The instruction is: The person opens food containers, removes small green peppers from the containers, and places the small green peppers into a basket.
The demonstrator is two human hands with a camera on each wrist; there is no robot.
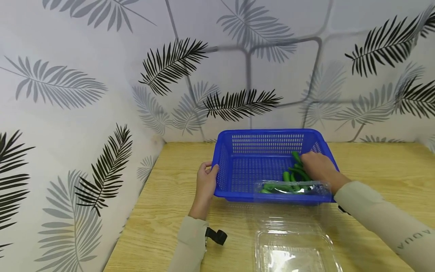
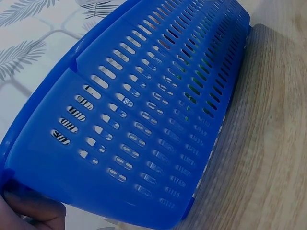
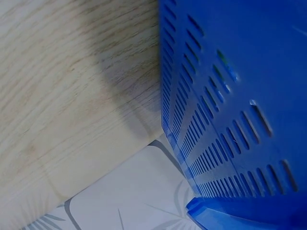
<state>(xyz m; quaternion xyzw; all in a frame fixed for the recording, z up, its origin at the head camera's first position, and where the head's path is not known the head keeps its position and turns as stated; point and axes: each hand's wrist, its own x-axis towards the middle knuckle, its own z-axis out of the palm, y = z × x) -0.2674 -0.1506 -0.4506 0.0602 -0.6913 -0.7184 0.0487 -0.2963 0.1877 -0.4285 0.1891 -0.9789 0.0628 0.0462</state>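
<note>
A blue plastic basket with slotted walls stands on the table. My left hand grips its left rim, thumb on the rim; the left wrist view shows curled fingers beneath the rim of the basket. Inside, at the right, lie several green peppers. My right hand reaches over the right side into the basket, right beside the peppers. Its fingertips are hidden, so whether it holds a pepper is unclear. The right wrist view shows only the basket's outer wall, not the hand.
An open, hinged clear plastic box lies in front of the basket. Its raised clear flap overlaps the basket's front rim and some peppers. The wooden table meets a leaf-patterned wall behind and at the left.
</note>
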